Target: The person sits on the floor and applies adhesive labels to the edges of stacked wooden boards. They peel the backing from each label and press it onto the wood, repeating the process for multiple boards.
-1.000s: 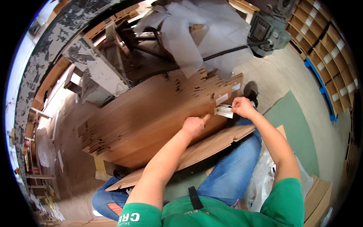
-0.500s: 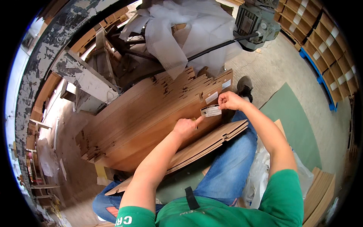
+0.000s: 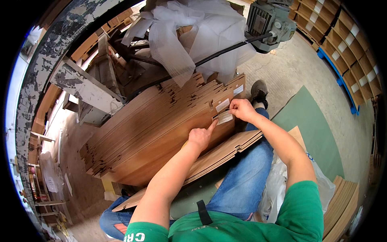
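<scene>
A stack of brown wooden boards [image 3: 161, 137] stands on edge before me, notched at both ends. A white printed label [image 3: 225, 117] lies on the nearest board, close to its right end. My left hand [image 3: 200, 138] presses a stretched index finger at the label's left edge. Its other fingers are curled, and a small yellow bit shows by it; what they hold is hidden. My right hand [image 3: 241, 109] pinches a thin edge at the label's upper side. Other white labels [image 3: 222, 105] are on boards behind. Several loose boards [image 3: 225, 155] lean across my legs.
Crumpled translucent foam wrap [image 3: 201, 36] lies beyond the stack, beside a grey motor [image 3: 269, 26] with a black cable. Cartons on a blue pallet [image 3: 342, 82] stand far right. Green sheeting [image 3: 312, 125] covers floor there. A chipped white metal frame [image 3: 82, 80] stands left.
My left index finger has shifted right and up onto the label. The label's upper side now lies more edge-on under my right fingers, which moved slightly left.
</scene>
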### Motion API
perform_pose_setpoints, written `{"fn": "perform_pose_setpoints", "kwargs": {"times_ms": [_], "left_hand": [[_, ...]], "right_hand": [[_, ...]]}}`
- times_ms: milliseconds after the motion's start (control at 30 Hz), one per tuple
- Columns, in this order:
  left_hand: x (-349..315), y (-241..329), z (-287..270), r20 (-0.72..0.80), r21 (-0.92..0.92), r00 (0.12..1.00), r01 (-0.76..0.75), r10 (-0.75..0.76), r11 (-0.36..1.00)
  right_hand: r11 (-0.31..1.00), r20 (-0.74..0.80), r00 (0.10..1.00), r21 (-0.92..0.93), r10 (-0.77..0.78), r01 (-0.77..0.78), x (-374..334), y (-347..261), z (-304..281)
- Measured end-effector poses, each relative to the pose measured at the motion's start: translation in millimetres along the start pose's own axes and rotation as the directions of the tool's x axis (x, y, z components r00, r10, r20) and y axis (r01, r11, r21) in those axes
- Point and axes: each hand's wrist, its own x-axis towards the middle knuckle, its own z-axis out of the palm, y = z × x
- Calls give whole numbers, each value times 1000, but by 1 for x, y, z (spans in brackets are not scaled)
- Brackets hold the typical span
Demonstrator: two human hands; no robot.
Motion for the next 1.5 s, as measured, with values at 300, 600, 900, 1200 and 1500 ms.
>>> {"fn": "perform_pose_setpoints", "kwargs": {"times_ms": [300,600,900,1200,1500], "left_hand": [[-8,-1,-15,57,-79,998,3,2,997],[-11,-12,-8,9,-102,985,-169,171,980],[-4,-7,2,-30,-134,998,-53,49,990],[-5,0,-8,40,-90,999,-12,15,996],[-7,-4,-5,51,-117,999,-11,17,993]], "right_hand": [[997,45,996,-5,-79,79,-7,-2,-5],[995,153,988,99,-26,11,-23,7,-24],[997,101,992,-12,-74,76,2,-9,-17],[942,-54,981,-293,-187,163,-4,-5,-6],[812,332,929,-581,167,62,0,-41,-40]]}}
